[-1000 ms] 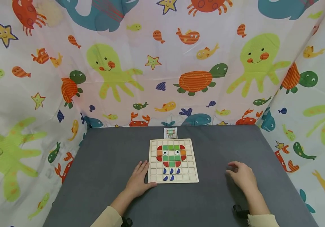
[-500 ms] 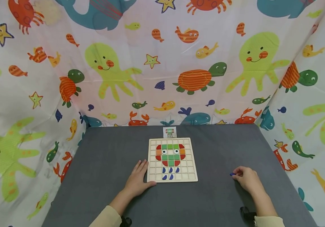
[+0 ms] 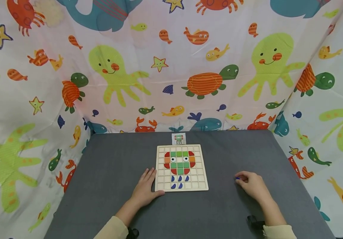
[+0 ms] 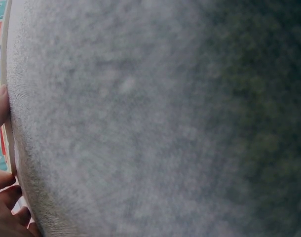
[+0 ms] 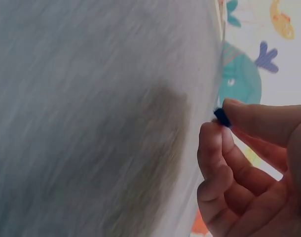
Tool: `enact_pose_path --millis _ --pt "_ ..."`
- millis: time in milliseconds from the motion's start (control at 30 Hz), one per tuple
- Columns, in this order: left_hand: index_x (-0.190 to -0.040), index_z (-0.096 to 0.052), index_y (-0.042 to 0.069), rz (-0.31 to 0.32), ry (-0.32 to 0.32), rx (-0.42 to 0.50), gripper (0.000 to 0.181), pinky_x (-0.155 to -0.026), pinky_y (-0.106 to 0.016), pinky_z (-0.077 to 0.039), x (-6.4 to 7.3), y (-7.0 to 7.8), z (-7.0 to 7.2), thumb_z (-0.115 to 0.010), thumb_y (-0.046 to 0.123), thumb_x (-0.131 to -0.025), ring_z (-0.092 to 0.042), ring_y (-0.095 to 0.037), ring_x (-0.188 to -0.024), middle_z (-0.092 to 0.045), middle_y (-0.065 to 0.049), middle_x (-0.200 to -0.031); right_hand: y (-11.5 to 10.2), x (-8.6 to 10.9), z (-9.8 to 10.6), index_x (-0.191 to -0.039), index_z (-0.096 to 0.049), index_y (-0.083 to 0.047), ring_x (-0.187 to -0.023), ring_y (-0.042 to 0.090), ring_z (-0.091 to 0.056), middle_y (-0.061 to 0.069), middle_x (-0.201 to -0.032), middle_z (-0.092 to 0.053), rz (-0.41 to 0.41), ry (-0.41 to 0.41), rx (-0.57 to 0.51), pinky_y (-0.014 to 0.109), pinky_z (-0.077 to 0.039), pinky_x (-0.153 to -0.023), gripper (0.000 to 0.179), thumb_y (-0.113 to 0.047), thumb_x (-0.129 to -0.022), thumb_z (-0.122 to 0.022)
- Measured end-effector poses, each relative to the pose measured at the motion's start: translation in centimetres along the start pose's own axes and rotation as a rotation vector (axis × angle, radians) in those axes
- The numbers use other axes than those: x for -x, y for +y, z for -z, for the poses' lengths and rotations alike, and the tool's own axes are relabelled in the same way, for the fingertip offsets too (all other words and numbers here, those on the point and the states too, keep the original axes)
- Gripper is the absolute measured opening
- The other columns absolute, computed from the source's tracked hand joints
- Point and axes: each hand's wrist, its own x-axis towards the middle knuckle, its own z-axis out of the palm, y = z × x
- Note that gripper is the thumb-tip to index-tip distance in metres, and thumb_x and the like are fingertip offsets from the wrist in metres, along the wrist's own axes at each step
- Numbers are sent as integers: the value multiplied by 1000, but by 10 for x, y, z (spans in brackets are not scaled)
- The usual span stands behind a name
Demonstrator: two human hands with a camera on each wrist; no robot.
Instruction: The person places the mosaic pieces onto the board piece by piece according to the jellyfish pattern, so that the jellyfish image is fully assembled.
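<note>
A pale wooden grid board [image 3: 201, 184] lies on the grey table, bearing flat green, red and orange pieces, two eye pieces, and several blue curved pieces below. My left hand [image 3: 144, 187] rests at the board's left edge, fingers extended along it and thumb across the near left corner. To the right of the board, apart from it, my right hand [image 3: 254, 186] pinches a small dark blue piece [image 5: 222, 117] between thumb and fingertips. Fingers cover part of that piece, so its full shape is hidden. In the left wrist view, fingertips [image 4: 1, 101] touch the board's edge.
A small picture card [image 3: 178, 138] lies just beyond the board's far edge. The grey tabletop [image 3: 219, 156] extends on both sides. A white curtain [image 3: 159, 79] printed with sea animals hangs behind and at the sides.
The blue piece came into view in my right hand's fingertips half a second ago. Since then that hand has moved left and slightly away from me with it. My left hand stays at the board.
</note>
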Motion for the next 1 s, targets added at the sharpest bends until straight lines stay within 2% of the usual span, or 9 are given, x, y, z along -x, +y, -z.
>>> enact_pose_path --millis 200,433,667,1000 --pt "-160 -29 11 0 2 10 107 -118 -60 -29 0 1 1 -78 60 -79 -16 -34 -156 -27 -7 -167 -29 -8 -9 -103 -75 -7 -67 11 -63 0 -82 -73 18 -18 -75 30 -49 -59 14 -14 -91 -74" --pt "-161 -28 12 9 -2 0 107 -118 -59 -29 0 0 0 -78 62 -79 -14 -33 -156 -26 -6 -167 -63 -18 -34 -104 -74 -7 -66 13 -67 -1 -78 -75 26 -52 -153 27 -47 -57 15 -13 -90 -76" --pt "-161 -28 13 -3 -5 -14 108 -119 -58 -29 -2 -2 -2 -77 62 -79 -15 -32 -156 -26 -6 -167 -97 -21 -61 -89 -75 -12 -57 10 -58 0 -70 -71 29 -58 -211 26 -44 -51 4 -13 -88 -79" --pt "-160 -30 10 -5 1 -16 107 -118 -59 -30 0 0 1 -79 61 -79 -18 -35 -155 -28 -8 -166 -124 -27 -93 -84 -76 -14 -61 10 -54 -7 -70 -67 53 -119 -245 26 -43 -54 5 -14 -87 -80"
